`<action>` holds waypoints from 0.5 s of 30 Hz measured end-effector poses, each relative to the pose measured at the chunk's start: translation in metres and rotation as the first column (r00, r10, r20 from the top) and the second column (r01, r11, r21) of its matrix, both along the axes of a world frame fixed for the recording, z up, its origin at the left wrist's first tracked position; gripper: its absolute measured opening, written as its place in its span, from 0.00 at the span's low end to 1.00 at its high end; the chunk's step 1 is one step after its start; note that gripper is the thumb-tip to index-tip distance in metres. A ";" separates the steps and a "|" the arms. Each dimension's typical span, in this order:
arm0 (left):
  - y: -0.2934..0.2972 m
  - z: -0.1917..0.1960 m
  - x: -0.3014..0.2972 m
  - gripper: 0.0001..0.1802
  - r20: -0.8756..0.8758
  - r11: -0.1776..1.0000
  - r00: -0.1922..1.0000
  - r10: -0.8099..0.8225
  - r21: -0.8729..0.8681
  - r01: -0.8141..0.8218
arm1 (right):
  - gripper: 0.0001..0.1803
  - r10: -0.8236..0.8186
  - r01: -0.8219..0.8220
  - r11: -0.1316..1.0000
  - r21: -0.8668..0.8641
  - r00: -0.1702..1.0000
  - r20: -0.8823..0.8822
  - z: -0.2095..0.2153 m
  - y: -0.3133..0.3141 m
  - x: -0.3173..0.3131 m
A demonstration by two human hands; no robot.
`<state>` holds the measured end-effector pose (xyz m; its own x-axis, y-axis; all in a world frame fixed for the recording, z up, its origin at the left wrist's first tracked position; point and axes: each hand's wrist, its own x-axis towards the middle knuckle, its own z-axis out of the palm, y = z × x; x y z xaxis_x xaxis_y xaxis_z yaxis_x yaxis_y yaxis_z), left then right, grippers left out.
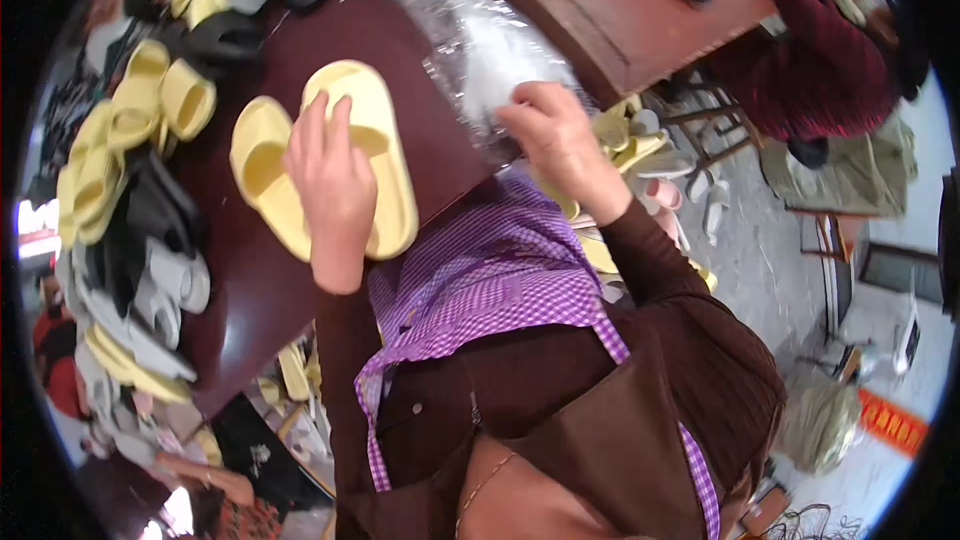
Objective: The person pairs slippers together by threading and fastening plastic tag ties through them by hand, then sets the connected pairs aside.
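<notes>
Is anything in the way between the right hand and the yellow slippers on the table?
Nothing visible blocks the right hand; only clear plastic and dark red tabletop show between. The left hand partly covers the yellow slippers.

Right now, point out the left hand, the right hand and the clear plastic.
Left hand [338,178]: head view, back of the hand.
Right hand [562,143]: head view, back of the hand.
Clear plastic [492,35]: head view, middle of its crumpled surface.

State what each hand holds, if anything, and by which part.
Left hand: over the yellow slippers where they adjoin; grip unclear. Right hand: near clear plastic; any hold cannot be told.
</notes>
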<state>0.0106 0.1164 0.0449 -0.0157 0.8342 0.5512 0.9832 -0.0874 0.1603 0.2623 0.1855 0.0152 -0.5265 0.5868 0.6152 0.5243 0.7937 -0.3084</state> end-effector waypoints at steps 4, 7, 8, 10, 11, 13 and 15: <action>-0.002 0.008 0.027 0.20 0.192 0.975 0.956 -0.222 0.047 0.217 | 0.14 0.061 -0.057 0.997 0.047 0.995 -0.084 0.012 -0.009 0.003; -0.001 0.020 0.059 0.17 0.465 0.894 0.776 -0.426 0.088 0.439 | 0.13 0.208 -0.208 0.978 0.018 0.961 -0.184 0.038 -0.024 0.006; 0.001 0.022 0.067 0.17 0.465 0.886 0.767 -0.443 0.099 0.452 | 0.12 0.280 -0.292 0.956 -0.007 0.922 -0.266 0.047 -0.029 0.006; -0.001 0.023 0.080 0.15 0.683 0.793 0.533 -0.498 0.112 0.598 | 0.09 0.410 -0.470 0.882 -0.036 0.802 -0.435 0.059 -0.037 0.004; -0.001 0.023 0.083 0.14 0.772 0.740 0.400 -0.495 0.133 0.659 | 0.09 0.408 -0.466 0.884 -0.032 0.805 -0.432 0.061 -0.037 0.005; -0.001 0.017 0.084 0.12 0.825 0.713 0.326 -0.461 0.126 0.689 | 0.06 0.470 -0.567 0.823 -0.024 0.703 -0.533 0.066 -0.037 0.006; 0.000 0.010 0.083 0.10 0.915 0.665 0.188 -0.358 0.108 0.739 | 0.05 0.502 -0.623 0.782 -0.011 0.640 -0.582 0.069 -0.036 0.008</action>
